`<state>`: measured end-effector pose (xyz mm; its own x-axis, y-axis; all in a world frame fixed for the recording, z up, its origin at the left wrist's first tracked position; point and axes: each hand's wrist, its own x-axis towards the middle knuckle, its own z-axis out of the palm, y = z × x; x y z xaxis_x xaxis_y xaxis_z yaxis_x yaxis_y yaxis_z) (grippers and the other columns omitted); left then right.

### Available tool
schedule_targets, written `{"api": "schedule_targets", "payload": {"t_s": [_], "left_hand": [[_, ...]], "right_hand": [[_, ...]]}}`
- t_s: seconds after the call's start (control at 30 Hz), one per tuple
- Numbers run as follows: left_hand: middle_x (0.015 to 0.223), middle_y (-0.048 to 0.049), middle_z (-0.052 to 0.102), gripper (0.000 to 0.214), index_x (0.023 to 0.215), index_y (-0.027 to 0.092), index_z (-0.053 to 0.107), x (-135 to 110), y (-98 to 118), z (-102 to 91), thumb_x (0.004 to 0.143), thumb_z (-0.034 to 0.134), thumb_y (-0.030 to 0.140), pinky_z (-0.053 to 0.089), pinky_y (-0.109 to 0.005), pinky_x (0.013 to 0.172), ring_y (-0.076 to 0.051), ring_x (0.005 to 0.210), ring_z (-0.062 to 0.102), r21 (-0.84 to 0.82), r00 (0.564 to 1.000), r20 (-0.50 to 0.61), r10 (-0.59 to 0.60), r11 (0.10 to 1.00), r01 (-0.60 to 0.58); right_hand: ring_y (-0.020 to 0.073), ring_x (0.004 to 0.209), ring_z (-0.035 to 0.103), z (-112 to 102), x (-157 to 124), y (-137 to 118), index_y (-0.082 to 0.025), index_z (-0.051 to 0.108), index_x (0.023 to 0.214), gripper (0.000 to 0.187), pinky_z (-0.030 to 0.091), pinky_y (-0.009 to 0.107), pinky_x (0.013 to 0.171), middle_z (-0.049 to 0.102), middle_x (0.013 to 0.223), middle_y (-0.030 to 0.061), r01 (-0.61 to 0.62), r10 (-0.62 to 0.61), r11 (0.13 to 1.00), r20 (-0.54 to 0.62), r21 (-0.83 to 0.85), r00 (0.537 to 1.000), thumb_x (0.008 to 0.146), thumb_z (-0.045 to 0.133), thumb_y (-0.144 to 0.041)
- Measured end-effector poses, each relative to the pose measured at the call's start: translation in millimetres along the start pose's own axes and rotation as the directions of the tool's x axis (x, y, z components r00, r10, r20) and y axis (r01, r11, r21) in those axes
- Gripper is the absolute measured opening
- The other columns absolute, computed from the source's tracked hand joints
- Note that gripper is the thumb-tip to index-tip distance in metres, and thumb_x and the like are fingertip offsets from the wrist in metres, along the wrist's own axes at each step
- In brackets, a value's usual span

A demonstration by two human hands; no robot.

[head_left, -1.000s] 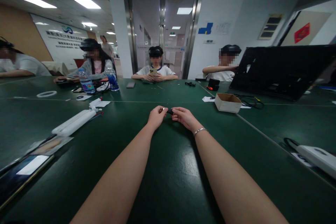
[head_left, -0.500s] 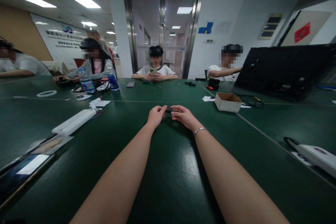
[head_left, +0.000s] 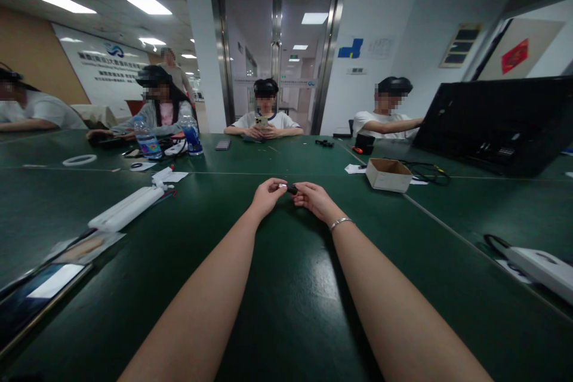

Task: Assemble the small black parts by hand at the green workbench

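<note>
Both my arms reach out over the dark green table (head_left: 286,286). My left hand (head_left: 267,194) and my right hand (head_left: 314,198) meet at the middle of the table, fingers pinched on a small black object (head_left: 291,190) with a pale tip held between them. A silver bracelet (head_left: 340,224) circles my right wrist. The object is too small to name.
A cardboard box (head_left: 388,174) and black cables (head_left: 427,172) lie ahead right, a large black panel (head_left: 501,125) behind them. White devices lie at left (head_left: 126,209) and right (head_left: 541,265). Water bottles (head_left: 147,140) stand far left. Several people sit around the table.
My fingers have shifted slightly on the small black object. The person at the back right has swung the large black panel to the right. A person walks in the far background.
</note>
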<state>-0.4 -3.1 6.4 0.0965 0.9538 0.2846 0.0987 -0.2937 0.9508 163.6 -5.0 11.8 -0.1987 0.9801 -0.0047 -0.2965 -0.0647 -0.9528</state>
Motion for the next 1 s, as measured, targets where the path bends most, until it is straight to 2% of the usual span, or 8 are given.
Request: {"api": "schedule_targets", "payload": {"t_s": [0.23, 0.4, 0.5, 0.6, 0.7, 0.83, 1.0], "left_hand": [[0.082, -0.0052, 0.064, 0.025, 0.096, 0.016, 0.065, -3.4, 5.7, 0.0, 0.075, 0.060, 0.028, 0.041, -0.020, 0.058, -0.014, 0.074, 0.058, 0.017, 0.999, -0.016, -0.030, 0.999, 0.030], [0.095, -0.0067, 0.065, 0.029, 0.101, 0.017, 0.063, -2.2, 4.8, -0.1, 0.075, 0.061, 0.030, 0.042, -0.019, 0.056, -0.014, 0.076, 0.059, 0.003, 0.998, -0.021, -0.060, 0.998, 0.060], [0.081, -0.0052, 0.064, 0.028, 0.094, 0.016, 0.064, 1.3, 0.6, 1.0, 0.081, 0.053, 0.039, 0.039, -0.019, 0.050, -0.011, 0.061, 0.056, 0.032, 0.994, -0.028, -0.102, 0.994, 0.103], [0.066, -0.0026, 0.058, 0.023, 0.087, 0.014, 0.063, 4.5, -4.5, 2.8, 0.083, 0.050, 0.033, 0.039, -0.020, 0.051, -0.010, 0.056, 0.051, 0.056, 0.998, -0.027, -0.053, 0.997, 0.054], [0.073, -0.0028, 0.060, 0.017, 0.090, 0.016, 0.063, 4.9, -6.9, 3.6, 0.080, 0.051, 0.023, 0.042, -0.019, 0.055, -0.011, 0.064, 0.055, 0.033, 1.000, -0.023, -0.009, 0.999, 0.010], [0.064, -0.0002, 0.055, 0.025, 0.090, 0.017, 0.063, 2.5, -5.7, 3.4, 0.086, 0.043, 0.031, 0.037, -0.020, 0.050, -0.009, 0.052, 0.048, 0.096, 0.999, -0.016, -0.043, 0.994, 0.044], [0.065, 0.0008, 0.055, 0.023, 0.095, 0.017, 0.062, 1.6, -5.6, 3.8, 0.083, 0.045, 0.027, 0.035, -0.020, 0.049, -0.008, 0.050, 0.046, 0.083, 0.999, -0.017, -0.038, 0.996, 0.039]], "right_hand": [[0.0121, 0.050, 0.059, 0.9, -0.4, 0.1, -0.012, 0.060, 0.079, 0.014, 0.053, 0.020, 0.048, 0.063, 0.062, 0.0072, 0.010, -0.010, 1.000, 0.010, -0.009, 1.000, 0.084, 0.068, -0.023], [0.0122, 0.051, 0.059, 0.1, -0.1, 1.1, -0.012, 0.060, 0.081, 0.014, 0.053, 0.020, 0.049, 0.063, 0.063, 0.0068, 0.012, -0.012, 1.000, 0.008, -0.010, 1.000, 0.083, 0.069, -0.023], [0.0121, 0.051, 0.059, -0.4, -0.2, 1.0, -0.012, 0.060, 0.080, 0.013, 0.053, 0.020, 0.050, 0.063, 0.063, 0.0071, 0.014, -0.013, 1.000, 0.016, -0.013, 1.000, 0.083, 0.069, -0.021], [0.0117, 0.051, 0.059, -0.2, -0.5, 0.6, -0.011, 0.061, 0.080, 0.011, 0.053, 0.020, 0.050, 0.063, 0.062, 0.0070, 0.011, -0.011, 1.000, 0.026, -0.016, 1.000, 0.082, 0.070, -0.019], [0.0114, 0.051, 0.058, 0.5, -0.6, 0.1, -0.011, 0.061, 0.081, 0.011, 0.053, 0.019, 0.050, 0.062, 0.061, 0.0064, 0.005, -0.005, 1.000, 0.022, -0.021, 1.000, 0.081, 0.070, -0.017], [0.0109, 0.050, 0.058, 1.3, -0.3, -0.1, -0.011, 0.061, 0.080, 0.008, 0.053, 0.019, 0.049, 0.062, 0.062, 0.0065, 0.011, -0.010, 1.000, 0.017, -0.026, 1.000, 0.083, 0.068, -0.016], [0.0106, 0.051, 0.058, 0.5, 0.3, 0.9, -0.011, 0.061, 0.080, 0.007, 0.052, 0.018, 0.049, 0.062, 0.062, 0.0056, 0.012, -0.012, 1.000, 0.026, -0.017, 1.000, 0.083, 0.067, -0.015]]}}
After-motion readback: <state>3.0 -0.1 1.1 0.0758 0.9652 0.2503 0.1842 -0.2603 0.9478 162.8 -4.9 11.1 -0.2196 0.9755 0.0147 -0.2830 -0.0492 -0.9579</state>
